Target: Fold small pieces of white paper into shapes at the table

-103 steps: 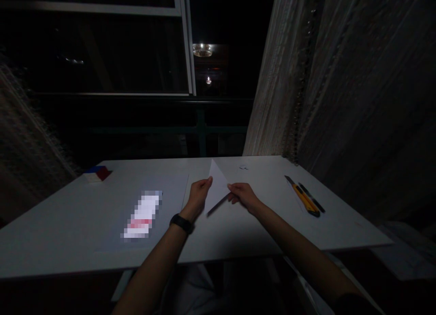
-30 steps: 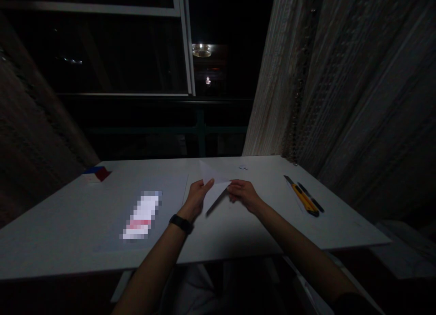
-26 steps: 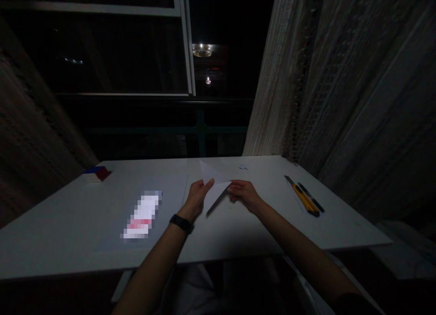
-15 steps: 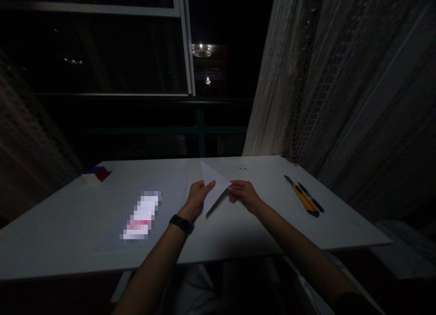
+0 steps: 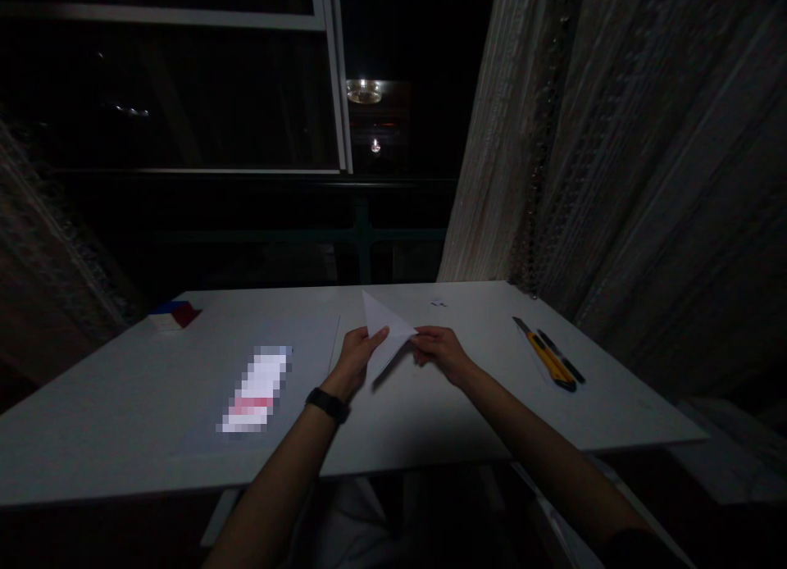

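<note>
A folded sheet of white paper (image 5: 384,321), roughly triangular, is held up over the table between both hands. My left hand (image 5: 357,354) grips its left side, thumb lying on the near face and the other fingers behind it. The right corner is pinched by the fingertips of my right hand (image 5: 443,352). One point of the paper sticks up at the top, and its lower edge hangs in shadow. A dark band is around my left wrist.
On the white table (image 5: 467,421), a lit, blurred screen (image 5: 255,390) lies at the left on a pale sheet. A yellow utility knife (image 5: 546,356) and a black pen (image 5: 561,357) lie at the right. A blue, red and white block (image 5: 174,315) sits far left, small dark scraps (image 5: 438,303) at the back.
Hardly anything differs. Both hands keep the same hold on the paper, whose lower edge has shifted very slightly.
</note>
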Available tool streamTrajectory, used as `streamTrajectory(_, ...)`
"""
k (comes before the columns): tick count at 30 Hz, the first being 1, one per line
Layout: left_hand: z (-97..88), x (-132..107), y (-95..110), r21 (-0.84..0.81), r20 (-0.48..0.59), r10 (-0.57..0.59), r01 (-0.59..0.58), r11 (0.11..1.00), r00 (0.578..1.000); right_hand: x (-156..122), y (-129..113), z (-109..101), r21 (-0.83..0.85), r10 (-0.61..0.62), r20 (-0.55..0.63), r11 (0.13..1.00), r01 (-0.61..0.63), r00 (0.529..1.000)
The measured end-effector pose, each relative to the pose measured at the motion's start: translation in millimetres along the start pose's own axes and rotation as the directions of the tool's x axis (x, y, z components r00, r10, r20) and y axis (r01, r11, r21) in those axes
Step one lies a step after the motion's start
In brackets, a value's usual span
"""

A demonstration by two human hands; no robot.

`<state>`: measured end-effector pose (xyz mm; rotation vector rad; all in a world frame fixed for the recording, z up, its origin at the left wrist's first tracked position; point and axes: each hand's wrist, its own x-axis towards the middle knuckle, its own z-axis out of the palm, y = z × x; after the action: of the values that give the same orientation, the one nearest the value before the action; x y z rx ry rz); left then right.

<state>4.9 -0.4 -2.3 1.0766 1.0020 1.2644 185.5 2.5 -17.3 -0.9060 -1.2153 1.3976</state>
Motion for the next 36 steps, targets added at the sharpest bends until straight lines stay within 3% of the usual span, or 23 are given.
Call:
streamTrajectory(16, 0.9, 4.8, -7.8, -0.011, 0.059, 0.045, -0.044, 0.999, 0.997, -1.1, -1.6, -1.0, 0.059, 0.048, -0.03, 0.997, -0.046, 0.998)
streamTrajectory(19, 1.1, 7.8, -9.5, -0.016, -0.044, 0.138, -0.139, 0.99, 0.989, 0.6, -0.1, -0.8, 0.046, 0.028, -0.108, 0.999, -0.023, 0.994)
streamTrajectory(21, 0.9, 10.0, -11.5, 0.011, -0.157, 0.221, -0.222, 0.975, 0.963, 2.3, 1.4, -1.5, 0.04, 0.002, -0.176, 0.999, 0.005, 0.984)
streamTrajectory(23, 1.4, 10.8, -13.6, 0.065, -0.198, 0.269, -0.261, 0.963, 0.943, 3.6, 3.2, -2.2, 0.035, -0.026, -0.24, 0.999, 0.036, 0.97)
streamTrajectory(27, 6.3, 6.7, -17.1, 0.309, -0.07, 0.352, -0.315, 0.897, 0.933, 2.8, 6.0, 0.7, 0.014, -0.07, -0.31, 0.997, 0.078, 0.948)
streamTrajectory(32, 9.0, 1.6, -20.2, 0.596, 0.071, 0.521, -0.455, 0.661, 0.851, -4.1, 6.6, 13.6, -0.022, -0.125, -0.317, 0.992, 0.125, 0.94)
streamTrajectory(34, 7.4, 2.2, -20.9, 0.619, 0.076, 0.523, -0.451, 0.643, 0.849, -6.4, 6.6, 17.4, -0.048, -0.155, -0.291, 0.988, 0.148, 0.944)
streamTrajectory(36, 5.7, 3.4, -20.7, 0.587, 0.063, 0.496, -0.434, 0.683, 0.866, -7.3, 6.6, 18.8, -0.075, -0.179, -0.27, 0.983, 0.165, 0.946)
